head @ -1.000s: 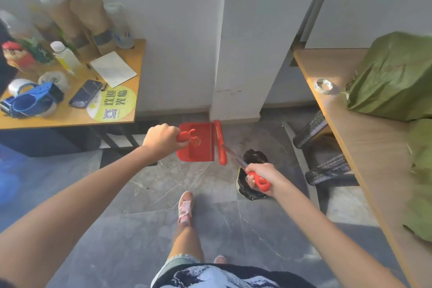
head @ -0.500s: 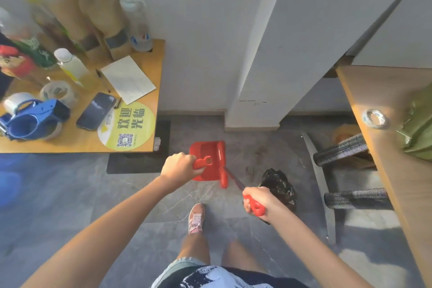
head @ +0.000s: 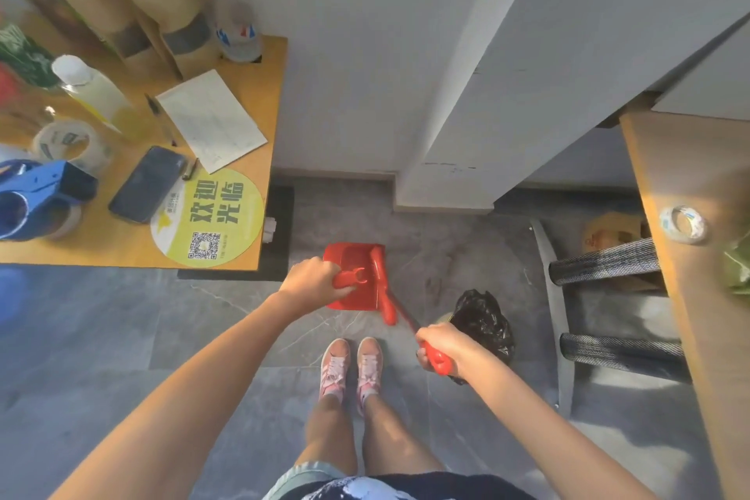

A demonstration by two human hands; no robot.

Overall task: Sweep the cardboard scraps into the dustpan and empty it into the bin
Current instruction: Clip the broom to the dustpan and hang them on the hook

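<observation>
A red dustpan (head: 350, 261) hangs above the grey floor in front of my feet, gripped by its handle in my left hand (head: 312, 278). My right hand (head: 444, 343) holds the red handle of a small broom (head: 383, 287), whose red head lies across the dustpan's right side. The bin with a black bag (head: 481, 321) stands on the floor just right of my right hand, partly hidden behind it. No cardboard scraps show on the floor or in the pan.
A wooden table (head: 121, 244) at left carries a phone, tape rolls, a blue tape dispenser, bottles and paper. Ahead stands a white pillar (head: 446, 158). At right, a wooden bench (head: 698, 296) with a tape roll, above two dark padded bars (head: 604, 266).
The view has tilted down and toward the left table. Dustpan and broom stay held together, now closer to my feet, which stand side by side; the bin sits beside my right hand.
</observation>
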